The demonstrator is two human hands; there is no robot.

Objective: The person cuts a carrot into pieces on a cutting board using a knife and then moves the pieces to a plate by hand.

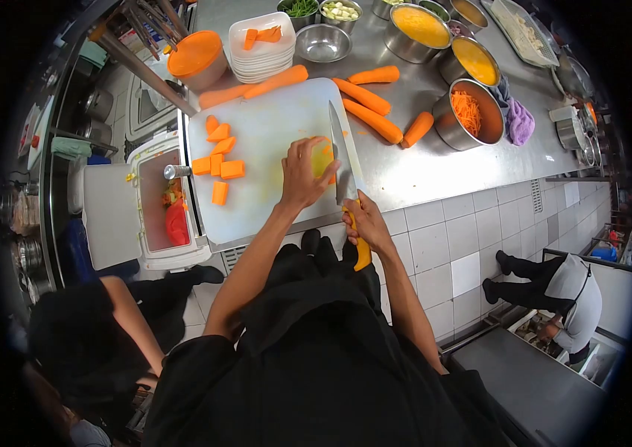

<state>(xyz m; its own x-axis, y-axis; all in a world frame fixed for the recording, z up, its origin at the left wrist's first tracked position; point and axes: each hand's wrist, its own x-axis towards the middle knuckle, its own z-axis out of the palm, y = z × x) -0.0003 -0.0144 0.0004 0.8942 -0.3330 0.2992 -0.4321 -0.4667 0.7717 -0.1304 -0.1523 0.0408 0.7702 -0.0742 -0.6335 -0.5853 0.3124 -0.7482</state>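
Gripping long yellow-handled steel knife (343, 185) in right hand (366, 222) with fingers curled round handle, holding left hand (305, 173) beside, spread at thumb, probably for guidance.

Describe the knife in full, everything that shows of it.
The knife has a long, tapering blade that looks like metal and a smooth yellow handle, perhaps plastic. The right hand grips the handle, its butt showing below. The blade points away from the person over the right side of the white cutting board, close beside the left hand; whether they touch is unclear.
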